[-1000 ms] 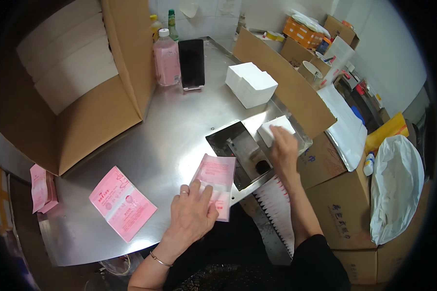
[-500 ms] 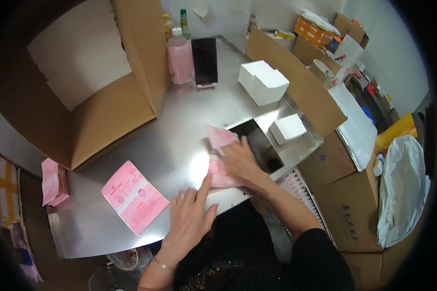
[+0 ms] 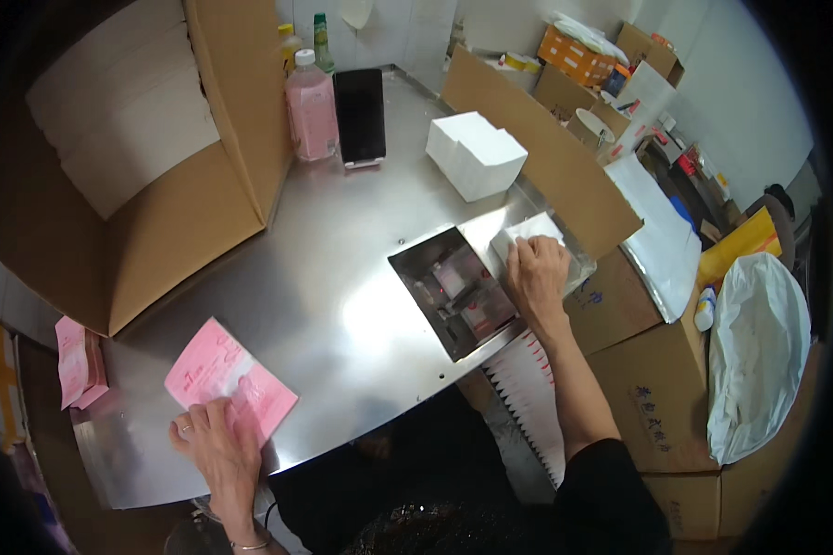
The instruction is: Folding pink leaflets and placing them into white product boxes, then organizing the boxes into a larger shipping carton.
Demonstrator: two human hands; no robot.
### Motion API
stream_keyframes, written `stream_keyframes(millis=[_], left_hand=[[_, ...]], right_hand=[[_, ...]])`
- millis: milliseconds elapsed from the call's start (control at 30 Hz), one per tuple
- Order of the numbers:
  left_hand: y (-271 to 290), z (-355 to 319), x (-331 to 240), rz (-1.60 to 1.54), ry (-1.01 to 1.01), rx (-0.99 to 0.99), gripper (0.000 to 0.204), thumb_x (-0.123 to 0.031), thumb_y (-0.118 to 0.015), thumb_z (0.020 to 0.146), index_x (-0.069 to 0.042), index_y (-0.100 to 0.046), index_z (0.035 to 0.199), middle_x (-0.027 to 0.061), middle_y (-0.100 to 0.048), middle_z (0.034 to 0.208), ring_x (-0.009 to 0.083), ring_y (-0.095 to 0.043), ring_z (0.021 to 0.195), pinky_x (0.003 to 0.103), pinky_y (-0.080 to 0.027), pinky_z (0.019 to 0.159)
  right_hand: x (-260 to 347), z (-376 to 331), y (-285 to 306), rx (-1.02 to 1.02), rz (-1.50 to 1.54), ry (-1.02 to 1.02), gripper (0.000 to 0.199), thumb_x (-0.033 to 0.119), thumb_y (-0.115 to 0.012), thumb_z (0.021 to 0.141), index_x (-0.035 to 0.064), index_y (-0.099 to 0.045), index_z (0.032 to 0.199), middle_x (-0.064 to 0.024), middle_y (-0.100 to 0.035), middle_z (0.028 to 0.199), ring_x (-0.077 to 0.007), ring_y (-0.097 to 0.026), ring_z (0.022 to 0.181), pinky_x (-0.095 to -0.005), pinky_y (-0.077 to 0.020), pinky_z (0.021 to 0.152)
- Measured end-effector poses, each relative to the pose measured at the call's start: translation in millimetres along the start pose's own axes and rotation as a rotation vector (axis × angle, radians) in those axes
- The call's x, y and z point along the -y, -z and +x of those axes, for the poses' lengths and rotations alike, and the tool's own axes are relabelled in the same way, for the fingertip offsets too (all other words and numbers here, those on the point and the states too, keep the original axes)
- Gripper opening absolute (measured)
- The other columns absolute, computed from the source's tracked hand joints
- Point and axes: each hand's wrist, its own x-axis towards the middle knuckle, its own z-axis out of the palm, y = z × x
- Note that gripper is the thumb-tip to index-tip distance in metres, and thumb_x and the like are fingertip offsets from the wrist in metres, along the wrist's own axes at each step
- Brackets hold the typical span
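Okay so from my feed, everything sits around the square metal tray [image 3: 453, 289] set into the steel table [image 3: 342, 231]. My right hand [image 3: 535, 276] is at the tray's right edge, fingers loosely spread and lying flat on a small white folded paper stack [image 3: 528, 231] just beside the tray. It's pressing down on it rather than gripping, as far as I can tell.

Way off to the lower left of the tray, near the table's front edge, my left hand [image 3: 215, 444] is flat with fingers spread wide on top of the pink printed sheets [image 3: 227, 379]. Not pinching anything, just palm down on the near edge of the pile.

Above the tray, further back, there's a bigger white paper block [image 3: 477, 155]. Back-left of it stand a dark phone [image 3: 359, 116] propped upright and a bottle of pink liquid [image 3: 311, 109] right next to it. A big open cardboard box [image 3: 157, 185] takes up the far left.
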Motion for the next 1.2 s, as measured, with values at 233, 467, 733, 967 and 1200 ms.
stream_keyframes(millis=[233, 467, 733, 967, 1200], left_hand=[[4, 3, -45, -0.211, -0.191, 0.097, 0.027, 0.0, -0.059, 0.087, -0.004, -0.061, 0.113, 0.0153, -0.055, 0.103, 0.0337, -0.051, 0.103, 0.047, -0.035, 0.101], [-4, -25, -44, -0.061, -0.022, -0.14, 0.027, -0.001, -0.059, 0.09, -0.002, -0.061, 0.118, 0.018, -0.055, 0.107, 0.0341, -0.051, 0.104, 0.047, -0.035, 0.102], [0, 4, -68, -0.38, -0.42, 0.032, 0.024, -0.002, -0.064, 0.075, -0.006, -0.062, 0.099, 0.0116, -0.058, 0.089, 0.0324, -0.055, 0.094, 0.047, -0.04, 0.088], [-47, 4, -102, -0.579, -0.55, 0.247, 0.073, -0.027, -0.082, 0.065, -0.001, -0.058, 0.129, 0.0285, -0.041, 0.145, 0.0461, -0.041, 0.132, 0.061, -0.032, 0.108], [-54, 13, -143, -0.391, -0.347, 0.124, 0.079, -0.041, -0.082, 0.067, -0.003, -0.055, 0.131, 0.0312, -0.027, 0.156, 0.0496, -0.032, 0.141, 0.069, -0.021, 0.11]], right_hand=[[1, 0, 14, 0.043, 0.254, -0.109, 0.015, 0.009, -0.066, 0.086, 0.0015, -0.07, 0.098, -0.0125, -0.06, 0.091, -0.0313, -0.057, 0.092, -0.0435, -0.0435, 0.081], [2, 2, 13, 0.018, 0.258, -0.108, 0.024, 0.004, -0.067, 0.082, 0.0015, -0.071, 0.106, -0.0125, -0.061, 0.093, -0.0311, -0.058, 0.093, -0.0431, -0.0438, 0.081], [3, 4, 20, -0.098, 0.338, -0.119, 0.033, -0.003, -0.062, 0.08, 0.0025, -0.071, 0.111, -0.0161, -0.065, 0.1, -0.0347, -0.06, 0.096, -0.0453, -0.048, 0.084], [141, -67, 100, 0.175, 0.716, 0.704, 0.038, 0.009, -0.063, 0.08, -0.0021, -0.063, 0.116, -0.019, -0.063, 0.118, -0.0364, -0.062, 0.111, -0.0708, -0.0397, 0.102], [179, -8, 57, 0.472, 0.336, 0.565, 0.018, 0.014, -0.066, 0.075, 0.0025, -0.062, 0.088, -0.0119, -0.06, 0.081, -0.0297, -0.064, 0.083, -0.069, -0.0299, 0.11]])
